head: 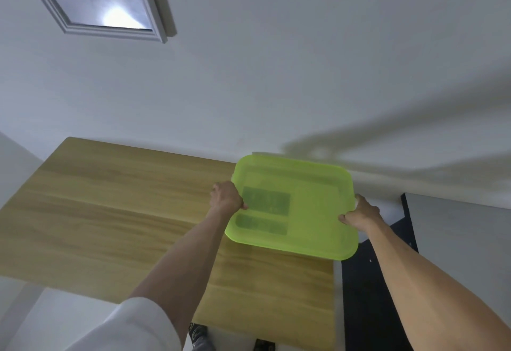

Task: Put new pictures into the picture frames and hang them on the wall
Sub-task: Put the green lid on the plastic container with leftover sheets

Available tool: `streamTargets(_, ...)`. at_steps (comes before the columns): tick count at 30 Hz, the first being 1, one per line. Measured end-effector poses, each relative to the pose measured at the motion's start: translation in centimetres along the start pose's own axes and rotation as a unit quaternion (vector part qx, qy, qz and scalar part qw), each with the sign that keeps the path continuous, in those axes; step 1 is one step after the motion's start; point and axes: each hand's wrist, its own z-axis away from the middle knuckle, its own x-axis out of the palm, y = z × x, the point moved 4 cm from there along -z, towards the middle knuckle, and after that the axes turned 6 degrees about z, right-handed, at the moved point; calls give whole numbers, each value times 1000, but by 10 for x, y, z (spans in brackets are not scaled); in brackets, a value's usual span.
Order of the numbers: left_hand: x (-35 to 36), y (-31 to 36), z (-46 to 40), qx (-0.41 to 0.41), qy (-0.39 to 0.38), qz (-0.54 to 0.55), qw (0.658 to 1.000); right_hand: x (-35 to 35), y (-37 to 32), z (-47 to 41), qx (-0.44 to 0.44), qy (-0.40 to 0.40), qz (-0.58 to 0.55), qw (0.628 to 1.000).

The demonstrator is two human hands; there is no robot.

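The person grips a green box [293,207] at the right far corner of the tabletop [110,212], left hand [227,196] and right hand [362,213] clamped on opposite sides. A picture frame [105,2] hangs tilted on the wall [276,60].

Bare wooden table [110,212] left of the green box [298,212] — wall [276,74] close behind, dark panel [365,295] right.

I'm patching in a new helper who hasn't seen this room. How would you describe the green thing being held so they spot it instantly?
Start at the wooden table against the white wall. Over its far right corner, the left hand and right hand grip opposite edges of a translucent lime-green container, square with rounded corners. It's the only brightly coloured object in view.
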Motion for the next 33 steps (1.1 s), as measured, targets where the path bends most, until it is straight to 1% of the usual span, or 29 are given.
streamTargets(2, 5, 6, -4, 29, -29, -41, 998, -1, -8, 3, -33, -26, 44, 998)
streamTargets(5, 8, 10, -8, 67, -98, -74, 990, -2, -16, 10, -30, -72, 86, 993)
streamTargets(10, 9, 11, -9, 68, -139, -136, 979, -1, -17, 11, -4, -114, 78, 990)
streamTargets(12, 8, 14, -12, 61, -160, -154, 973, -2, -19, 14, -1, -128, 95, 987)
streamTargets(13, 7, 17, -14, 64, -163, -170, 970, -1, -20, 13, -2, -122, 114, 986)
streamTargets(15, 10, 20, -14, 84, -135, -189, 969, -1, -26, 16, -15, -82, 151, 985)
streamTargets(16, 16, 20, -12, 101, -110, -184, 972, 3, -31, 20, -39, -65, 158, 984)
streamTargets(18, 37, 13, -8, 149, -54, -164, 974, 18, -42, 20, -118, -30, 178, 976)
streamTargets(20, 58, 1, -3, 224, 32, -179, 957, 34, -45, 16, -175, 19, 184, 967)
streamTargets(21, 63, -5, -3, 253, 69, -200, 944, 40, -45, 13, -186, 46, 180, 965)
streamTargets(22, 65, -7, -4, 272, 87, -210, 935, 43, -44, 9, -192, 66, 178, 963)
streamTargets(24, 68, -8, -9, 280, 74, -213, 933, 49, -39, 7, -193, 92, 203, 956)
streamTargets(27, 71, -8, -13, 288, 91, -211, 930, 56, -35, 0, -190, 157, 230, 942)
streamTargets(33, 70, -9, -15, 286, 88, -200, 933, 60, -36, -1, -178, 173, 230, 941)
